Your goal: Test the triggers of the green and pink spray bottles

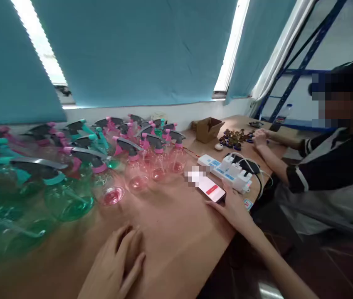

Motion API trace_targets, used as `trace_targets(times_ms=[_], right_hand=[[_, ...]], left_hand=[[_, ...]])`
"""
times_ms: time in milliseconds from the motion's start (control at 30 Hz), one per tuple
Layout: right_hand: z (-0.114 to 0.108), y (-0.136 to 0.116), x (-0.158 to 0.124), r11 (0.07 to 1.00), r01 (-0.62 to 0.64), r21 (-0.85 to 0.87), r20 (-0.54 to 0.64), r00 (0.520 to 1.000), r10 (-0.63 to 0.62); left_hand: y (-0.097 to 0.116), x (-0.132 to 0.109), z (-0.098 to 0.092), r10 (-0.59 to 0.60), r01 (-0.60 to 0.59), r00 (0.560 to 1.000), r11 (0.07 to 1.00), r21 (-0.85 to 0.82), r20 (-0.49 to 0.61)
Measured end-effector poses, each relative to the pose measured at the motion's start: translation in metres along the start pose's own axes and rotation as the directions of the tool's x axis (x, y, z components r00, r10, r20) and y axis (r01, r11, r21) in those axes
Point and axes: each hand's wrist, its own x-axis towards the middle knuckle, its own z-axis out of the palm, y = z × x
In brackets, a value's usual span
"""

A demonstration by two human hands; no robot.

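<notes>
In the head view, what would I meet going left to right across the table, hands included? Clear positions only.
Green spray bottles at near left → left hand → rightmost pink spray bottle → phone → right hand → co-worker's hands.

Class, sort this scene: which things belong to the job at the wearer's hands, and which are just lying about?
Apparently in use:
phone, in the right hand
table, beneath the phone

Apparently just lying about:
spray bottles
power strip
cardboard box
</notes>
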Motion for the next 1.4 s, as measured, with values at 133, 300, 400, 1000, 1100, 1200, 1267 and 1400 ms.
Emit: trace_targets(times_ms=[133,300,400,1000,1100,1200,1267,1400], right_hand=[[0.002,0.008,-0.001,1.000,-0.009,0.024,-0.056,0.998,0.011],[-0.002,0.009,-0.003,0.998,-0.054,0.014,-0.034,0.998,0.055],[-0.002,0.010,-0.007,0.999,-0.022,-0.038,-0.046,0.999,0.020],[-0.002,-0.002,0.001,0.996,0.092,0.013,0.094,0.991,-0.093],[0.004,-0.009,0.001,0.995,0.083,-0.050,0.034,0.996,-0.081],[0.010,-0.013,-0.002,0.990,0.070,-0.119,-0.018,0.997,-0.072],[0.012,-0.014,-0.004,0.987,0.062,-0.150,-0.032,0.997,-0.068],[0.011,-0.014,-0.005,0.984,0.073,-0.164,-0.026,0.997,-0.079]], left_hand=[[0.003,-0.004,-0.003,0.009,-0.009,1.000,1.000,0.000,-0.021],[0.003,-0.004,-0.003,0.006,-0.006,1.000,1.000,-0.027,-0.007],[0.003,-0.003,-0.003,0.000,0.000,1.000,0.999,-0.039,0.003],[0.002,-0.003,-0.003,0.019,-0.019,1.000,0.999,-0.027,-0.010],[0.001,-0.004,-0.001,0.034,-0.035,0.999,0.999,-0.006,-0.010],[0.000,-0.006,0.001,0.046,-0.046,0.999,0.999,0.026,-0.008],[-0.001,-0.007,0.002,0.057,-0.057,0.998,0.997,0.046,0.001],[-0.002,-0.008,0.001,0.075,-0.077,0.997,0.995,0.058,0.024]])
